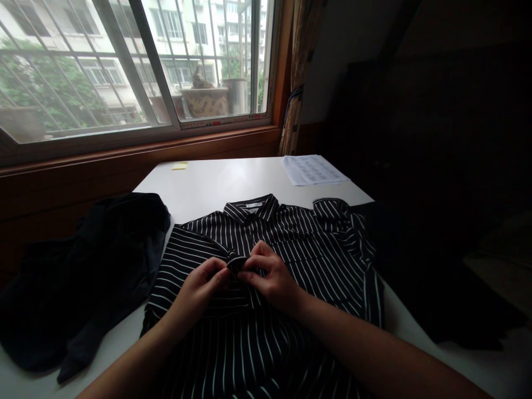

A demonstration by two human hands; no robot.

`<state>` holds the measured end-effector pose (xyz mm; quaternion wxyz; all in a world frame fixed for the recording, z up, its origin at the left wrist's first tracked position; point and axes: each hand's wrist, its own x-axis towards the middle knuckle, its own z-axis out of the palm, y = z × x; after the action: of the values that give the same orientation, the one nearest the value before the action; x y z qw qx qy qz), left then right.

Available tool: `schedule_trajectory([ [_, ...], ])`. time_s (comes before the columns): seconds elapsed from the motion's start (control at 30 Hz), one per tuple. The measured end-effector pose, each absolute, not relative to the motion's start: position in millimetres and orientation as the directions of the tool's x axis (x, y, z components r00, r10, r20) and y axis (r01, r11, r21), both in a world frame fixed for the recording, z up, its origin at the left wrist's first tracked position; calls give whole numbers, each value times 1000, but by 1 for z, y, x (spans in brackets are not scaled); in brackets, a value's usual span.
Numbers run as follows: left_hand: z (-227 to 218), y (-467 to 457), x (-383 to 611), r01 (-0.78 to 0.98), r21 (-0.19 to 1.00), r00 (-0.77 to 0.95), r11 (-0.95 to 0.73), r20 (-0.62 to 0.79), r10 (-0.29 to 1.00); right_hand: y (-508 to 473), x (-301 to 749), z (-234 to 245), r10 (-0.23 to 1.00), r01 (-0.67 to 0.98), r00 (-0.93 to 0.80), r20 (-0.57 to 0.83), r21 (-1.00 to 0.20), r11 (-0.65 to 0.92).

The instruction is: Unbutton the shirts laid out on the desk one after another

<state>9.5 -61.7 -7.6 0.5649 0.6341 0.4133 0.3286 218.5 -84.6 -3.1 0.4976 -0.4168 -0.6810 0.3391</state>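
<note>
A black shirt with thin white stripes lies spread on a white table, its collar toward the window. Near the middle of its front, my left hand pinches a raised bit of the striped cloth between thumb and fingers. From the other side, my right hand grips the same bit, which looks like a cuff or placket edge. Both hands' fingertips almost meet there. Whether a button sits between them is too small and dark to tell. The sleeve at the right is bunched up beside the shirt's body.
Dark garments hang over the table's left edge, and more dark cloth lies along the right. Printed sheets rest at the far right corner of the table. A yellow note lies far left. Beyond is a barred window.
</note>
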Motion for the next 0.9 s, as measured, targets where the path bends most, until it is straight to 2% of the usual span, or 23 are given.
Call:
schedule_trajectory([
  [0.9,-2,-64,12,163,986,444,-30,-46,895,-85,220,-3,893,203,-174,415,-872,445],
])
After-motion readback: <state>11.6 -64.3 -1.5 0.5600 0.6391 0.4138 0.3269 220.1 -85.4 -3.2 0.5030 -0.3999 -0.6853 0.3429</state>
